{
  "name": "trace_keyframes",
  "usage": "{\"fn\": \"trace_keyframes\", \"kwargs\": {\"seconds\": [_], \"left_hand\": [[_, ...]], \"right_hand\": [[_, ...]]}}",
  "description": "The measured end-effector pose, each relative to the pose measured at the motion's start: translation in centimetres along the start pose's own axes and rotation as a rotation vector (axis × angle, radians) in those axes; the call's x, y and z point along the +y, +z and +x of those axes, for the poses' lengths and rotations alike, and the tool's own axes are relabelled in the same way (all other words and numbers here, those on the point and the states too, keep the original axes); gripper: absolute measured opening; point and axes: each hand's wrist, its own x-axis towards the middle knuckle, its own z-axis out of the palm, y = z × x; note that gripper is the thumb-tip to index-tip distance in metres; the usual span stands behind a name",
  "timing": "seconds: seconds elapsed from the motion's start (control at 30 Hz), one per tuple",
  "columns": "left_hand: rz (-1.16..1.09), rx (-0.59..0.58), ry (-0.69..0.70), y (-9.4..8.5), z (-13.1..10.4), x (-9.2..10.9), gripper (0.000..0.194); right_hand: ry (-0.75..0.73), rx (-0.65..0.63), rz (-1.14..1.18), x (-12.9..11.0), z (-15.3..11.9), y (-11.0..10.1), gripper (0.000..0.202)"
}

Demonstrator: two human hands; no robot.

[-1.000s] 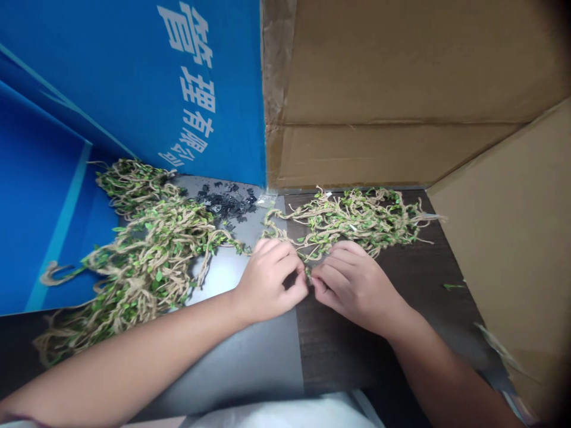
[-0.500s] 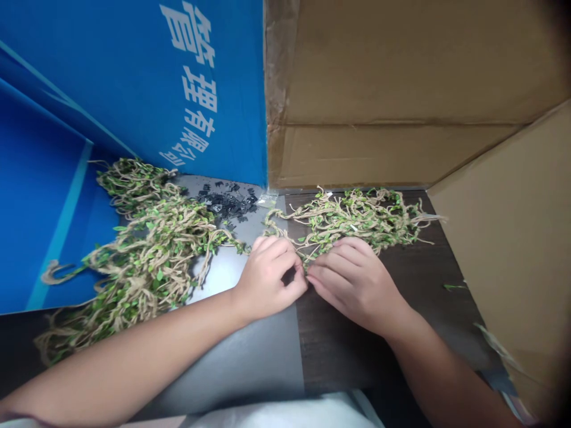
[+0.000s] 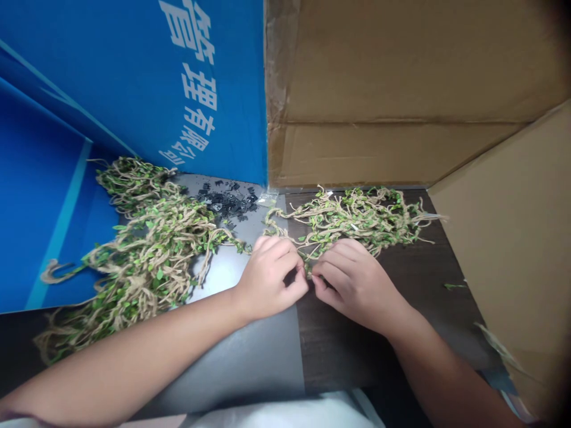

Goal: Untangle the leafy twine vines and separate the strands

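Note:
My left hand (image 3: 273,274) is closed in a pinch on a leafy twine strand (image 3: 307,267), a tan cord with small green leaves. My right hand (image 3: 350,284) is curled just to the right, its thumb and fingertips pinched at the same strand's end. A small gap parts the two hands' fingertips. Beyond my right hand lies a bundle of similar leafy twine (image 3: 357,217) on the dark tabletop. Left of my left hand, a larger tangled heap of leafy twine (image 3: 156,255) spreads over the grey surface. The fingers hide most of the strand.
Black flakes and scraps (image 3: 229,201) are scattered at the back of the grey sheet (image 3: 250,356). A blue panel with white characters (image 3: 223,71) and a brown cardboard panel (image 3: 379,71) stand behind. Another cardboard panel (image 3: 521,220) borders the right side, near loose green bits (image 3: 454,286).
My right hand has shifted slightly to the right, away from my left fingertips, and its fingers have curled more. My left hand stays almost still.

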Motion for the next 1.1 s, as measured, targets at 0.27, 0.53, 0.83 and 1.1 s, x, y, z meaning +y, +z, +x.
{"fn": "trace_keyframes", "kwargs": {"seconds": [0.27, 0.53, 0.83, 1.1], "left_hand": [[-0.064, 0.015, -0.076, -0.2, 0.3, 0.2, 0.011], [-0.082, 0.027, -0.063, -0.1, 0.3, 0.0, 0.011], [-0.082, 0.035, -0.062, -0.1, 0.4, 0.0, 0.01], [-0.133, 0.057, -0.068, 0.0, 0.2, -0.3, 0.009]], "right_hand": [[0.102, 0.088, 0.118, 0.3, -0.1, -0.4, 0.011], [0.033, 0.029, 0.104, 0.5, -0.3, 0.0, 0.009], [0.217, -0.051, 0.569, 0.4, -0.3, -0.7, 0.01], [0.288, -0.157, 0.577, 0.6, -0.5, -0.6, 0.019]]}}
